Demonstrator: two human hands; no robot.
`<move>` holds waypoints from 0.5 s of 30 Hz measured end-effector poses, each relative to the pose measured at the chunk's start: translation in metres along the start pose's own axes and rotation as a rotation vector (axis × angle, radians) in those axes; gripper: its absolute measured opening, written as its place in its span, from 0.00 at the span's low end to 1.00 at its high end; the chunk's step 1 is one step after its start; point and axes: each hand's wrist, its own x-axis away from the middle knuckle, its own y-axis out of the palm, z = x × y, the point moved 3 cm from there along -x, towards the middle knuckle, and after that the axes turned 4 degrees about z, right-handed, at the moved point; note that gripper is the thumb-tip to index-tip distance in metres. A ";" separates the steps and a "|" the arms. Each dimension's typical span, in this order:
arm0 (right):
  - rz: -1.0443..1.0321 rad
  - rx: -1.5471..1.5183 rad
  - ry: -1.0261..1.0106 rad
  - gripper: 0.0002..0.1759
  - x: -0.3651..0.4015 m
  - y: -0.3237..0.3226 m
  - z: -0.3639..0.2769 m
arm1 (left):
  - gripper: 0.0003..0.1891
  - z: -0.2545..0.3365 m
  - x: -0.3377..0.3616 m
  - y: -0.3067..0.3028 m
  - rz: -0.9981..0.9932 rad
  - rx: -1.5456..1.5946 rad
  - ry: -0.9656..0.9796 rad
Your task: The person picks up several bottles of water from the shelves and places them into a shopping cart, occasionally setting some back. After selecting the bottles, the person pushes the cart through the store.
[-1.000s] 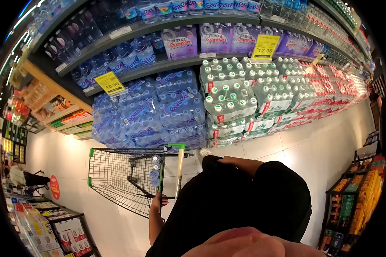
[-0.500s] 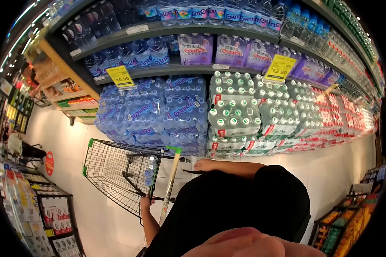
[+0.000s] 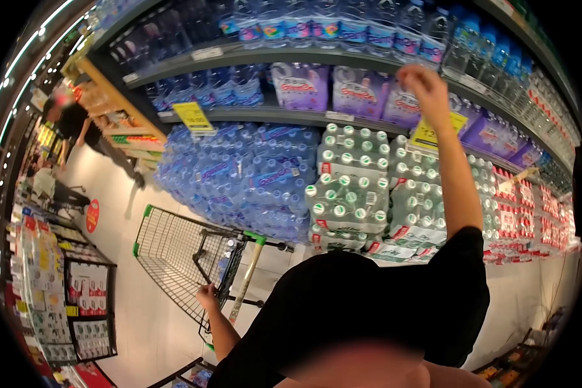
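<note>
My left hand (image 3: 207, 296) is over the near rear part of the shopping cart (image 3: 168, 239), its fingers drawn together against the wire mesh; what they grip is hidden. Small bottles (image 3: 227, 252) sit at the cart's rear, beside the pale handle bar (image 3: 247, 278). Raised toward the shelving, my right hand (image 3: 423, 84) is by the shelf edge, in front of the purple Ganten packs (image 3: 404, 107) and below a row of blue-labelled water bottles (image 3: 381, 32). Its fingers are curled and smeared by motion, and contact with the shelf cannot be made out.
Stacked blue bottle packs (image 3: 233, 174) and green-capped packs (image 3: 349, 194) line the shelf base. Red-labelled packs (image 3: 530, 216) continue rightward. Yellow price signs (image 3: 193, 118) hang from the shelf. A person (image 3: 84, 126) stands in the left aisle, near a box display (image 3: 87, 304).
My right hand has risen from beside the cart handle to the shelf. My left hand has shifted slightly left and up along the cart. A person has come into view at left.
</note>
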 end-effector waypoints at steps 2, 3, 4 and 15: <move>0.337 0.347 -0.291 0.10 -0.061 -0.074 0.016 | 0.08 0.022 0.016 -0.001 -0.005 -0.002 0.004; 0.461 0.435 -0.321 0.12 -0.080 -0.096 0.008 | 0.07 0.013 0.016 -0.001 -0.009 0.004 0.027; 0.509 0.554 -0.372 0.15 -0.105 -0.124 0.023 | 0.07 0.002 0.013 0.001 -0.002 0.010 0.047; 0.464 1.538 0.002 0.35 -0.209 -0.225 0.113 | 0.18 -0.008 0.040 0.000 0.084 -0.204 -0.032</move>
